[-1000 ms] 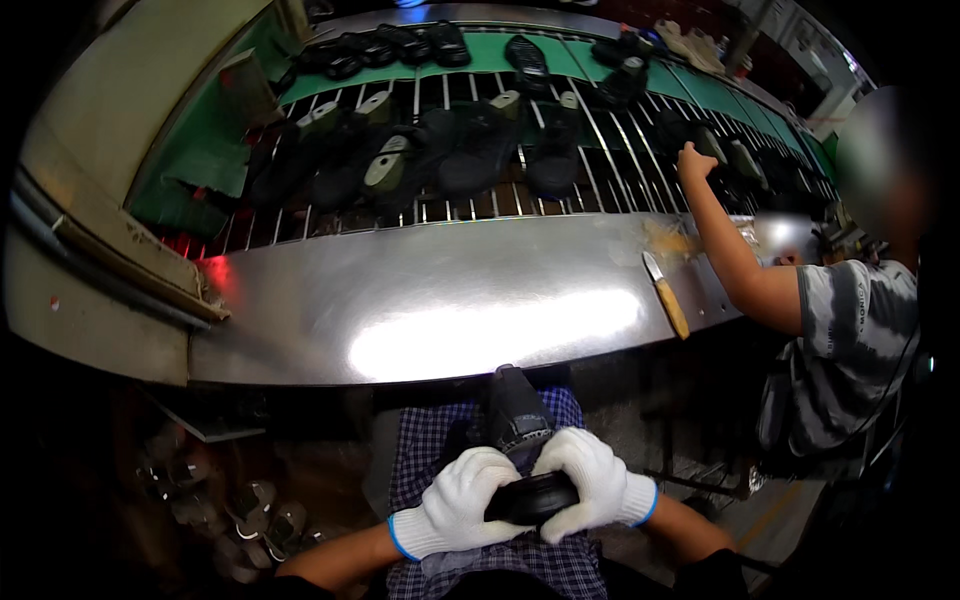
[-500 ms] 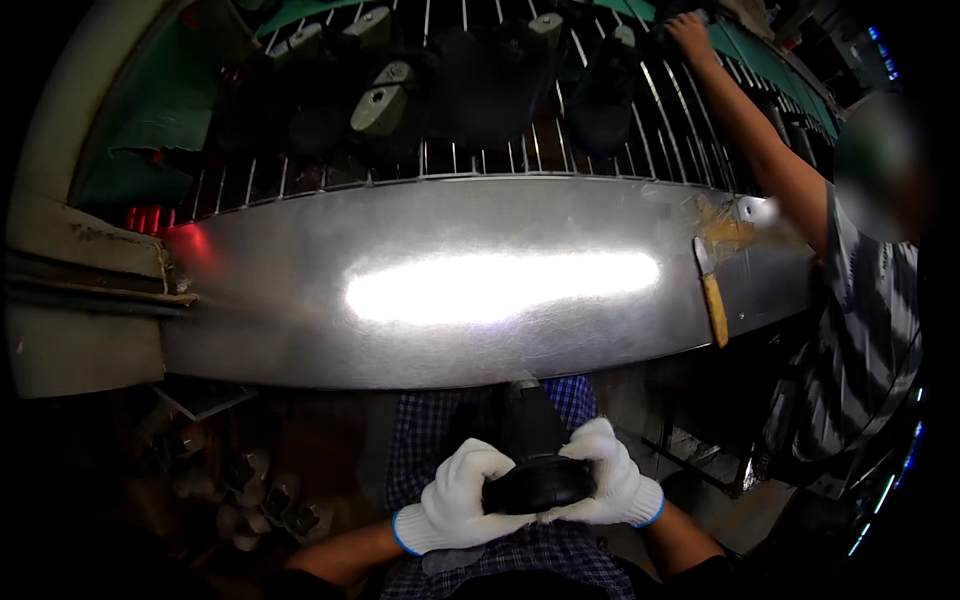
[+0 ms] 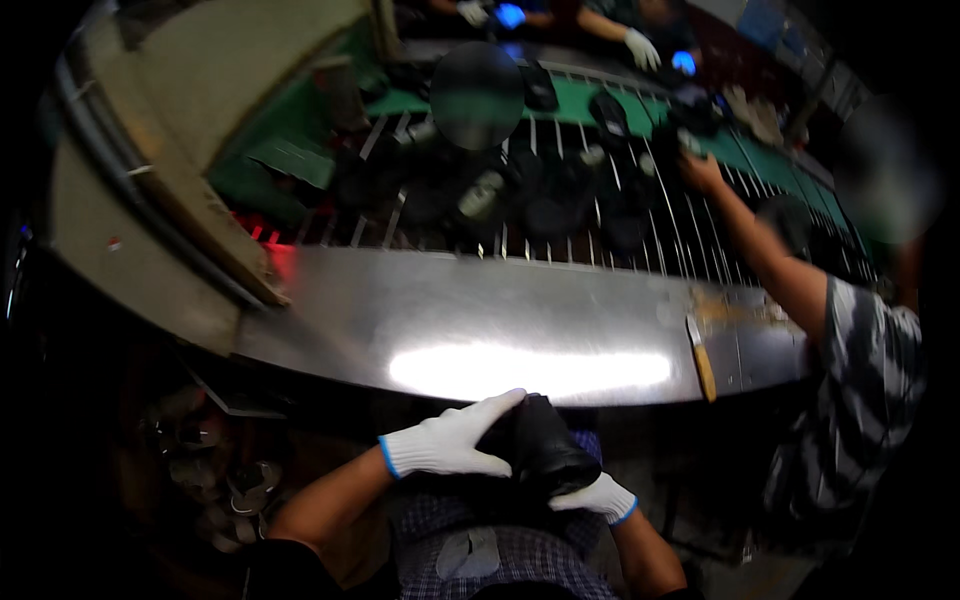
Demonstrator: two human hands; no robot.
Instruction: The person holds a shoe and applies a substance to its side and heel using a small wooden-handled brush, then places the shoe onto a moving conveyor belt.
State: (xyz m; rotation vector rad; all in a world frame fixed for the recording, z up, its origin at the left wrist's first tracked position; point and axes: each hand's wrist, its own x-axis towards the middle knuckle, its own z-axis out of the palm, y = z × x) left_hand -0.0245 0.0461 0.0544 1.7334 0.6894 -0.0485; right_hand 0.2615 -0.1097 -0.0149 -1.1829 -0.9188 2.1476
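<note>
A black shoe (image 3: 550, 450) is over my lap, just below the near edge of the metal table. My right hand (image 3: 602, 497), in a white knitted glove with a blue cuff, grips its near end from the right; some of those fingers are hidden under the shoe. On the other side, my left hand (image 3: 445, 442), gloved the same way, has its fingers stretched forward and its thumb spread apart. It lies along the shoe's left side, and whether it touches is unclear.
Beyond the metal table (image 3: 480, 310) runs a slatted rack with dark shoes and a pale green shoe last (image 3: 482, 195). A wooden-handled knife (image 3: 703, 362) lies at the table's right. A co-worker's arm (image 3: 750, 240) reaches over the rack; other gloved hands work farther back.
My left hand has come off its grip and spread its fingers. The shoe has turned slightly in my right hand. The view has tilted up, showing more of the far side.
</note>
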